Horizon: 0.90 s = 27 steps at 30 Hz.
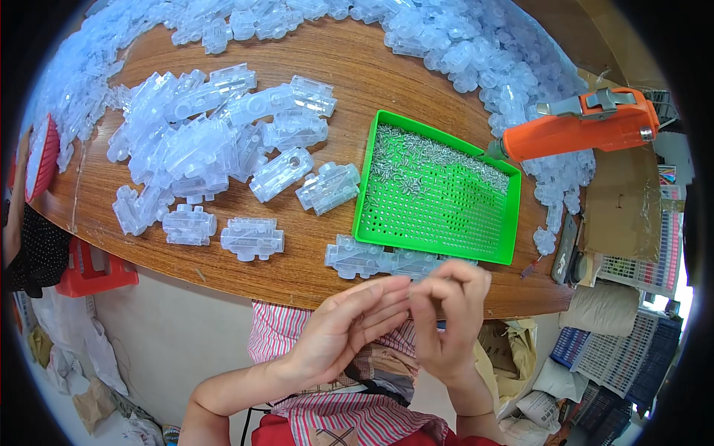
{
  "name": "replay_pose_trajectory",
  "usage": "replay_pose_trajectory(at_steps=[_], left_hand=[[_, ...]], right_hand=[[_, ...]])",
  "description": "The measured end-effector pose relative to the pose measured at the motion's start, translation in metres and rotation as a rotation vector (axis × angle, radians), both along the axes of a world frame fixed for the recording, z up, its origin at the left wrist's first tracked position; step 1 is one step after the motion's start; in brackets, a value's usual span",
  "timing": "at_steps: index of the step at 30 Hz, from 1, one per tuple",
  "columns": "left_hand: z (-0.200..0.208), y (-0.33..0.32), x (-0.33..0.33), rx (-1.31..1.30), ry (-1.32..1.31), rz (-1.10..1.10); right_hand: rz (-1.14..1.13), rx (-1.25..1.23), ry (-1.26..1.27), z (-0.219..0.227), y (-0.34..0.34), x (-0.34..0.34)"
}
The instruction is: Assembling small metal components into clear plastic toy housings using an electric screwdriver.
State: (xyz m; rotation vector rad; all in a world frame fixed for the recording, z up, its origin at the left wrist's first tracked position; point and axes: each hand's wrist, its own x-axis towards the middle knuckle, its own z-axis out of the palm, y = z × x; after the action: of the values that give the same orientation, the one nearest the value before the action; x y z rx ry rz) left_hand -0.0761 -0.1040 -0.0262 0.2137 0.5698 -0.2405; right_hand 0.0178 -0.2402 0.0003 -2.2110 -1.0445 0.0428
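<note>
Round wooden worktop (349, 97) in a cluttered workshop, heaped along its far rim with clear plastic mouldings, boxes and crates crowding the lower right of the frame. Nearest, low in the centre: left hand (342, 327) and right hand (446, 312) brought together just off the worktop's near edge, fingertips meeting, fingers curled and pressed close as if pinching something tiny; whether a screw sits between them cannot be told. Just beyond the fingertips, two clear plastic housings (372, 260) lying side by side at the near edge, touching the front lip of the green perforated tray (439, 230). Inside that tray, small silver screws (424, 160) banked toward its far side. Further right, an orange electric screwdriver (576, 126) hanging above the tray's far corner. Left of the tray, a spread of assembled clear housings (216, 149). Best done, probably: one screw only, point outward, held square before seating, hands kept low and close to the housings.
</note>
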Motion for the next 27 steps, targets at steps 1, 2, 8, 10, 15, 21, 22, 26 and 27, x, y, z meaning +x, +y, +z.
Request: replay_pose_trajectory(at_steps=[1, 2, 8, 10, 15, 21, 22, 26, 27], left_hand=[[-0.004, 0.001, -0.004, -0.02, 0.022, -0.025], [-0.003, 0.004, -0.008, -0.04, 0.021, -0.044], [-0.003, 0.022, -0.021, 0.063, 0.029, -0.003], [-0.003, 0.025, -0.023, 0.083, 0.029, 0.012], [-0.004, 0.028, -0.023, 0.068, 0.012, 0.082], [-0.004, 0.028, -0.02, 0.082, 0.028, 0.08], [-0.004, 0.028, -0.02, 0.083, 0.027, 0.083], [-0.002, 0.027, -0.018, 0.045, -0.022, 0.071], [0.0, 0.027, -0.018, -0.018, -0.046, 0.078]], right_hand=[[-0.001, -0.002, 0.002, -0.005, 0.001, 0.004], [-0.027, -0.016, -0.029, -0.009, 0.003, 0.008], [-0.057, -0.033, -0.029, -0.03, 0.013, 0.008], [-0.05, -0.042, -0.044, -0.034, 0.015, 0.008], [-0.044, -0.046, -0.069, -0.039, 0.018, 0.007], [-0.002, -0.067, -0.122, -0.033, 0.016, 0.009], [-0.012, -0.069, -0.117, -0.031, 0.017, 0.009], [-0.063, -0.001, -0.094, -0.017, 0.018, 0.003], [-0.056, 0.031, -0.077, -0.012, 0.017, 0.0]])
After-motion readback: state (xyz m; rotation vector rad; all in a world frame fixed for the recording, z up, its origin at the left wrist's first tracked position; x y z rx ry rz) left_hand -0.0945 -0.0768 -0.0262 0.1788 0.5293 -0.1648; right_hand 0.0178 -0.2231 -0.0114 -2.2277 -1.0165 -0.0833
